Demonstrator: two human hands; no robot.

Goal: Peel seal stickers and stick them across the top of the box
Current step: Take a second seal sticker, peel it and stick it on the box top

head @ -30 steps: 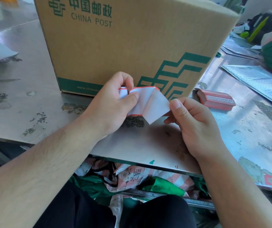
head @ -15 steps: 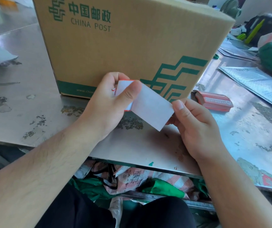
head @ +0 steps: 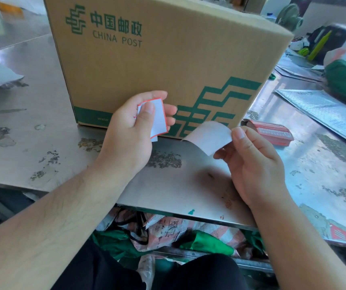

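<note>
Change noted: half a second ago one sheet was held stretched between both hands; it is now found parted in two. The sticker (head: 156, 120), judged so by its red edge, is pinched by the thumb against the fingers of the left hand (head: 130, 135). The backing (head: 207, 139), judged so because it is plain white and curled, is pinched at its corner by the right hand (head: 253, 164). The two pieces are held apart and no contact is seen between them.

Meaning for the task: peeling of this sticker is judged complete, and sticking is not yet done. The sticker is held low in front of the near face of the box (head: 168, 65), just above the table (head: 42, 126). Little of the box top is shown. A lift to the top is judged to be required next, with the backing to be discarded.

Writing recorded on the box: a green logo, "中国邮政" and "CHINA POST"; on the lower green band only "www" is legible. A red stack (head: 272, 132), judged to be further stickers, is noted just right of the box; its print cannot be read
</note>
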